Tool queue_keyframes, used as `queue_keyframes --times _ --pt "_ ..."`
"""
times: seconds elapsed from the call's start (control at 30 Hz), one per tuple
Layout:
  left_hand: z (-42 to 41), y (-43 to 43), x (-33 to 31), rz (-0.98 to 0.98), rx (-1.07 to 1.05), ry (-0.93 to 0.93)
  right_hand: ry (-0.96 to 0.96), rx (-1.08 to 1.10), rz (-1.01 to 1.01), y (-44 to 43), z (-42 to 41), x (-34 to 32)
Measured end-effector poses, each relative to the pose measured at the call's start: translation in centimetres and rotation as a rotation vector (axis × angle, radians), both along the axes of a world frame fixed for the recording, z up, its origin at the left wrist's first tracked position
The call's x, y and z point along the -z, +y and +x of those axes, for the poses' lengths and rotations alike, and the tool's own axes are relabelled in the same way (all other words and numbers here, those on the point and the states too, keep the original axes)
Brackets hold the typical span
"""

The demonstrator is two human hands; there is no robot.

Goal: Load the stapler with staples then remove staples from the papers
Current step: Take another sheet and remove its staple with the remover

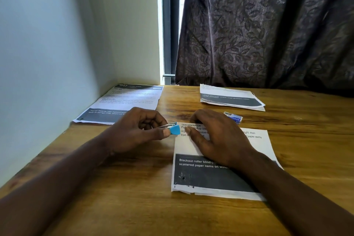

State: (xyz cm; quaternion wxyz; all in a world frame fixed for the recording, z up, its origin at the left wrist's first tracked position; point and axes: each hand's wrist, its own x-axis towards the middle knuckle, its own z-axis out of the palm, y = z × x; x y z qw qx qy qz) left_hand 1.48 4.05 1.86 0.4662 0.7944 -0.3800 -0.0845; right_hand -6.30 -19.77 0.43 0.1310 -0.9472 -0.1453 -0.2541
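Note:
My left hand [138, 130] grips a small blue stapler [173, 129], its blue rear end pointing right at the top left corner of a printed paper set [220, 176] lying in front of me. My right hand [216, 140] presses flat on that paper set, fingers spread near the same corner. The corner itself is mostly hidden by my fingers. A small blue and white staple box [233, 117] lies just beyond my right hand.
The wooden table [134, 197] meets a white wall on the left. One printed sheet [124, 102] lies at the back left, and a stack of papers [231, 97] at the back right. A dark patterned curtain [268, 28] hangs behind the table.

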Motion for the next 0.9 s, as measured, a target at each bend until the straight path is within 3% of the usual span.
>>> queue_keyframes --times 0.9 --pt "-0.11 0.05 -0.12 0.067 0.056 -0.149 -0.044 -0.072 -0.031 0.7 -0.2 0.27"
